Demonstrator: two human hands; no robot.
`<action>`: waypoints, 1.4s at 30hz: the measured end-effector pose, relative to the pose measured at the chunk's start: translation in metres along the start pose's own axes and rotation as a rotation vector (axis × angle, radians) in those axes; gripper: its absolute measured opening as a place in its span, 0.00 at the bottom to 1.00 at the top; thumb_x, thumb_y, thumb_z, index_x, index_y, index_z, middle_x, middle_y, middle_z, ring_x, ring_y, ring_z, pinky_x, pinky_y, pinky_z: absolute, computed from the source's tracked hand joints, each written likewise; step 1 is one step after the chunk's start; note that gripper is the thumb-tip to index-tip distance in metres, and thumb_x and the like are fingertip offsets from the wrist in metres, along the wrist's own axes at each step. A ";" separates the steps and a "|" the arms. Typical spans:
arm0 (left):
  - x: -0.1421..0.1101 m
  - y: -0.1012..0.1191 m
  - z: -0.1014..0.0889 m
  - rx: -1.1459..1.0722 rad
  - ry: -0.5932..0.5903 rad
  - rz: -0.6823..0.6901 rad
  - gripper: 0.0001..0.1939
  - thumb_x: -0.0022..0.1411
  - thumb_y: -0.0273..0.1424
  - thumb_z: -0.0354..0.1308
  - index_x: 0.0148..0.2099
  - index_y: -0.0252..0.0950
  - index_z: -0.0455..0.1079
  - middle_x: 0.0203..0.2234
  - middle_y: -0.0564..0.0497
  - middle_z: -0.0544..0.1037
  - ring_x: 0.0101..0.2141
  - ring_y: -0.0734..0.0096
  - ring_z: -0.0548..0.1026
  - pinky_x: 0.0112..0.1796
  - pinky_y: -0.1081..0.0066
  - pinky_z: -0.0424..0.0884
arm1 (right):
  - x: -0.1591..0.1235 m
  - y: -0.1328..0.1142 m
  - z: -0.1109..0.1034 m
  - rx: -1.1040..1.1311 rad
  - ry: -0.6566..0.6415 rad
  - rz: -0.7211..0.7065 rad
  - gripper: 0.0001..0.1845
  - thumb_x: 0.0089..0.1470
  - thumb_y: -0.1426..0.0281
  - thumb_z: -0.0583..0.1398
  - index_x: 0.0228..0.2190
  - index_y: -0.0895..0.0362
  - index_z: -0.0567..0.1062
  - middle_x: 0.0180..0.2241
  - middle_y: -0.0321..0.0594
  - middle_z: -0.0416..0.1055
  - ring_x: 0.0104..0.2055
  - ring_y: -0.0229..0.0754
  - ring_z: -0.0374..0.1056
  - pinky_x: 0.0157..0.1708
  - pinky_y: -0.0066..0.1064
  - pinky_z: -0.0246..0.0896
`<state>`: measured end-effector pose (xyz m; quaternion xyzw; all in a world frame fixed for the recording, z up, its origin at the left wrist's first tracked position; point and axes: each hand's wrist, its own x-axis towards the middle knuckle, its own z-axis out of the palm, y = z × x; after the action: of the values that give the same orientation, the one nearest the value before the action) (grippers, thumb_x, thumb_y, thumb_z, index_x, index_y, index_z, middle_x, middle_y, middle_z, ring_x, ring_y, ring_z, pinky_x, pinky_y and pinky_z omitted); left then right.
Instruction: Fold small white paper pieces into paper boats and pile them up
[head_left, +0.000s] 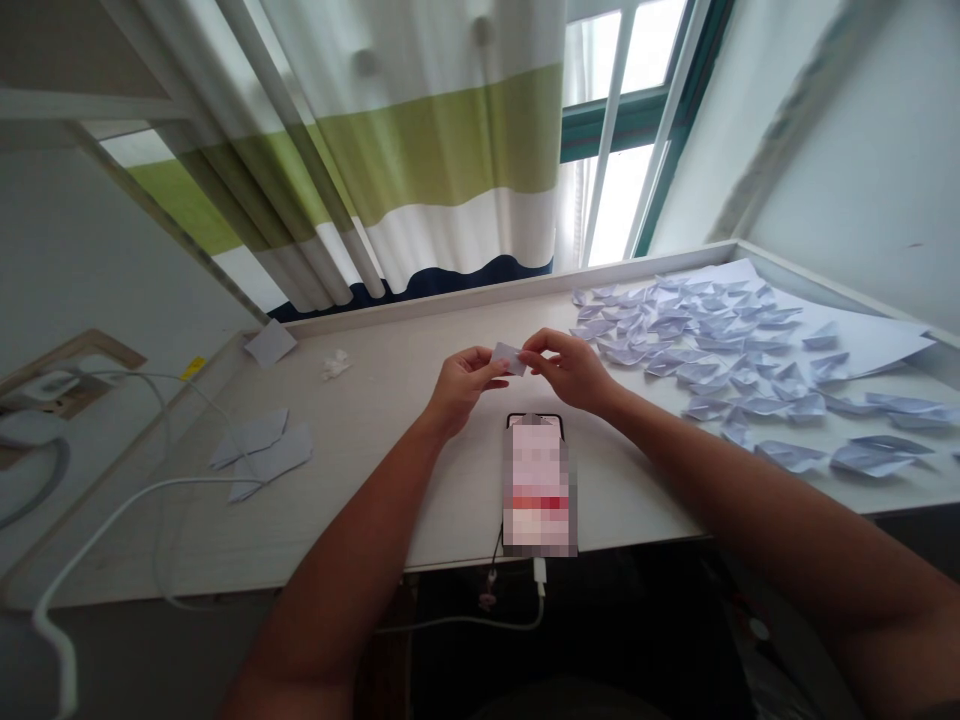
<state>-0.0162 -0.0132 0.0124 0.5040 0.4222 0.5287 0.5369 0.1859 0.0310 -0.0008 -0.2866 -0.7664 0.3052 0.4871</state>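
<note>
A small folded piece of white paper (508, 356) is held between my two hands above the middle of the table. My left hand (463, 386) pinches its left and lower side, thumb on top. At its right edge, the fingertips of my right hand (564, 366) are closed on it. Just below the hands lies a phone (534, 485) with its screen up and blurred, a white cable plugged into its lower end. To the right spread many folded paper boats (675, 330), some on a large white sheet (862, 325).
On the left of the white table (375, 480) lie stacked paper pieces (270, 455), another paper square (271, 343) and a crumpled scrap (336, 366). White cables (150, 490) loop over the left edge from a socket. A raised rim, curtain (442, 140) and window stand behind.
</note>
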 end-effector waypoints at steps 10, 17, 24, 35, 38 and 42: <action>-0.002 0.005 0.001 0.152 -0.055 0.069 0.32 0.54 0.45 0.79 0.55 0.36 0.76 0.33 0.45 0.87 0.35 0.60 0.86 0.37 0.67 0.76 | 0.000 -0.007 0.000 0.020 -0.009 0.063 0.17 0.63 0.53 0.66 0.32 0.53 0.77 0.29 0.39 0.80 0.31 0.44 0.75 0.37 0.42 0.76; -0.003 0.005 0.005 0.183 0.056 0.230 0.18 0.53 0.39 0.78 0.41 0.35 0.82 0.32 0.49 0.85 0.32 0.69 0.80 0.36 0.68 0.76 | -0.001 -0.009 0.004 0.125 0.041 0.055 0.12 0.58 0.60 0.69 0.33 0.52 0.74 0.30 0.37 0.77 0.30 0.44 0.75 0.34 0.40 0.75; -0.003 0.004 0.004 0.203 0.047 0.232 0.19 0.51 0.42 0.80 0.40 0.36 0.84 0.27 0.49 0.84 0.28 0.70 0.78 0.33 0.68 0.74 | -0.002 -0.011 0.005 0.120 -0.026 0.056 0.10 0.61 0.61 0.67 0.35 0.52 0.75 0.31 0.37 0.78 0.33 0.44 0.76 0.36 0.40 0.76; -0.007 0.010 0.007 0.205 0.007 0.136 0.17 0.48 0.41 0.81 0.31 0.34 0.82 0.25 0.47 0.83 0.26 0.69 0.77 0.31 0.67 0.76 | -0.003 -0.011 0.004 0.002 0.016 0.020 0.06 0.62 0.64 0.64 0.35 0.52 0.75 0.29 0.36 0.77 0.30 0.42 0.71 0.33 0.37 0.69; -0.004 0.006 0.005 0.164 0.016 0.122 0.18 0.48 0.41 0.80 0.31 0.33 0.81 0.25 0.47 0.83 0.26 0.69 0.78 0.32 0.67 0.75 | -0.002 -0.009 0.006 0.081 0.021 0.066 0.11 0.63 0.58 0.66 0.39 0.52 0.76 0.29 0.36 0.77 0.31 0.42 0.72 0.33 0.36 0.70; 0.001 0.001 0.003 0.078 0.133 0.132 0.21 0.49 0.44 0.80 0.35 0.34 0.80 0.28 0.48 0.83 0.29 0.68 0.79 0.35 0.66 0.77 | -0.001 -0.008 0.009 0.291 -0.066 0.203 0.26 0.55 0.47 0.72 0.41 0.55 0.77 0.30 0.38 0.79 0.31 0.42 0.75 0.33 0.36 0.74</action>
<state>-0.0133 -0.0129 0.0139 0.5149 0.4430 0.5786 0.4515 0.1770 0.0238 0.0014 -0.2787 -0.6970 0.4698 0.4646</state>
